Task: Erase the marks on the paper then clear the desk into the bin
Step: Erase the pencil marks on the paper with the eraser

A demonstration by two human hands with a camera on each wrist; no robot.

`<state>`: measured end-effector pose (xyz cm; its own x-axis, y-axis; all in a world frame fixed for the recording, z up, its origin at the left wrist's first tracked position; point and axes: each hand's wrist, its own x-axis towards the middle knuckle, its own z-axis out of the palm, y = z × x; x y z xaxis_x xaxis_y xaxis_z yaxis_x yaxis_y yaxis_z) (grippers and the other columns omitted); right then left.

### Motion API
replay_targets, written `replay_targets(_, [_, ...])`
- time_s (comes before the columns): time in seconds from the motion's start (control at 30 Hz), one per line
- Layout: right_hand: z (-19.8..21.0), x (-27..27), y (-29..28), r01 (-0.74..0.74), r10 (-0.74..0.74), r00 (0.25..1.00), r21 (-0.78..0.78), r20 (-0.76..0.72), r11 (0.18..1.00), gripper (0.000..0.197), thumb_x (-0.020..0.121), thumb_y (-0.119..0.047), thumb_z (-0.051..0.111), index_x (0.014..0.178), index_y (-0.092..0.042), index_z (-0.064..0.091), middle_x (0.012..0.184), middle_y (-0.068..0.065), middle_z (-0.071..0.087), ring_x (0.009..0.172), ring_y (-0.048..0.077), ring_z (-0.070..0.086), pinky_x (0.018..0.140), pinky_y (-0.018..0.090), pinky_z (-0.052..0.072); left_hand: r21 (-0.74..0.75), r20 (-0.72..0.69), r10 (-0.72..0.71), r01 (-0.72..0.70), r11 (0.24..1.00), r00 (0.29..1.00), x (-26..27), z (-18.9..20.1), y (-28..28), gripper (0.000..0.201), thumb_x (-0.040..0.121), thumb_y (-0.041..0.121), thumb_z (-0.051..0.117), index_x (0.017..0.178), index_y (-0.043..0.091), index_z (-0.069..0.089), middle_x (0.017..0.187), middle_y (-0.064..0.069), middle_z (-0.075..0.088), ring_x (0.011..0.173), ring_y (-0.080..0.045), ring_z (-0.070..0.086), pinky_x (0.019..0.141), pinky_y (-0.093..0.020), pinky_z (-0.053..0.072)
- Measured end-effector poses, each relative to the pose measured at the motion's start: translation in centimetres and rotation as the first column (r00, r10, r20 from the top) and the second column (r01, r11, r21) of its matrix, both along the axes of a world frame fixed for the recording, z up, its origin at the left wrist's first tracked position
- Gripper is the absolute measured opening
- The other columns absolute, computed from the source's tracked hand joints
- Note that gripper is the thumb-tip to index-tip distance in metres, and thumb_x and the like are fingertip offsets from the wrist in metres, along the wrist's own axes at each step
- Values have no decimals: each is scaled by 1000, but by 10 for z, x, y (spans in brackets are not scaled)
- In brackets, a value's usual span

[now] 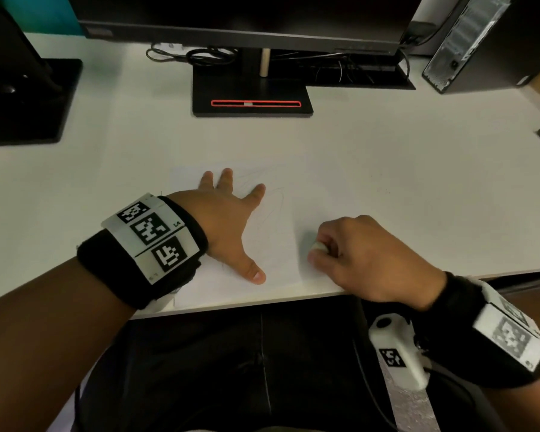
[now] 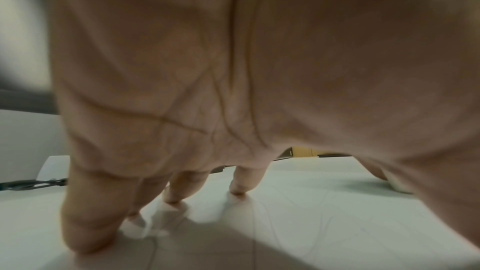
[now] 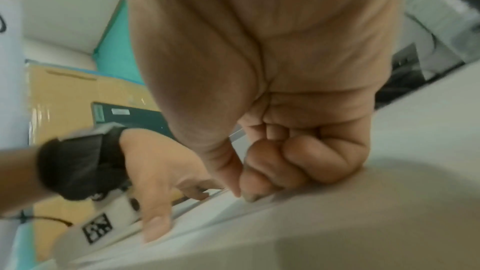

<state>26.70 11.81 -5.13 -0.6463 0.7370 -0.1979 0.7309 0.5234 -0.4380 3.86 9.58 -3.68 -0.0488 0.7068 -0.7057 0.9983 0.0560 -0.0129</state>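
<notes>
Lying flat near the front edge of the desk (image 1: 387,157), the paper (image 1: 275,238) is being pinned by the spread left hand (image 1: 228,219), while the right hand (image 1: 362,257), just beside it, is pinching a white eraser (image 1: 319,246) against the sheet's right part.

White desk (image 1: 387,145), paper (image 1: 275,238), monitor stand (image 1: 252,98)

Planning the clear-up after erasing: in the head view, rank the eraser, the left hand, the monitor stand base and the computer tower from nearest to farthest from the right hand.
1. eraser: pinched in the right hand itself, on the paper.
2. left hand: to its left, pressing the paper flat.
3. monitor stand base: at the back centre of the desk.
4. computer tower: at the back right corner; its gap over the base is modest.
</notes>
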Motion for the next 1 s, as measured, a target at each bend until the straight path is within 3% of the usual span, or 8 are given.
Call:
replay_targets(0.17, [-3,-11,-22,-107,107,994,-32,0,994,27,95,-31,56,76,-13,57,64,-1,59,59,15,55,57,32,48,1,-3,-8,8,1000,1000,0,-1,0,149,52,87,72,150,41,-31,160,-11,-36,150,-39,-24,118,-64,22])
replay_targets(0.23, [-2,-7,-11,-51,52,998,-30,18,998,27,95,-31,58,75,-12,59,63,-1,59,59,14,55,55,28,45,3,-1,-6,6,1000,1000,0,-1,-1,149,52,87,72,150,41,-31,160,-11,-35,149,-39,-24,118,-64,22])
replay_targets(0.33, [0,-6,-3,-2,2,1000,1,7,1000,29,96,-31,57,76,-10,58,65,3,60,61,20,58,56,34,48,-9,-6,3,-3,1000,1000,1,1,0,149,54,86,72,150,40,-31,160,-11,-36,149,-40,-24,118,-64,22])
replay_targets(0.47, [0,-17,-23,-147,148,989,-38,19,988,29,97,-31,55,74,-13,55,63,0,57,59,16,54,56,32,47,-13,-8,4,-4,1000,1000,2,1,0,149,54,87,72,150,39,-32,159,-12,-36,149,-40,-24,118,-63,23])
replay_targets(0.63, [2,-11,0,-37,37,999,-15,21,999,29,96,-31,57,75,-10,57,64,1,58,60,16,54,56,30,44,-16,-3,9,-9,1000,1000,3,1,0,149,55,85,73,150,39,-32,159,-11,-37,149,-40,-25,118,-64,22])
replay_targets(0.77, [1,-21,-19,-192,192,981,-19,19,981,30,96,-29,57,73,-10,55,61,1,56,55,14,49,55,29,41,-21,-5,6,-6,1000,1000,2,1,0,149,55,85,73,150,39,-33,159,-12,-38,148,-41,-26,118,-64,22])
replay_targets(0.9, [5,-17,8,-63,63,997,5,44,998,29,95,-31,58,76,-9,59,65,1,60,59,15,53,58,31,44,-18,-3,10,-10,1000,1000,2,2,-1,149,56,84,73,150,39,-32,159,-12,-37,149,-40,-25,118,-63,22])
replay_targets(1.0, [3,-22,-4,-138,137,989,28,56,990,29,96,-29,57,74,-11,55,62,-1,55,57,11,49,53,26,39,-20,-5,11,-11,1000,1000,3,3,0,149,56,84,73,150,38,-32,159,-12,-37,148,-41,-26,118,-63,23])
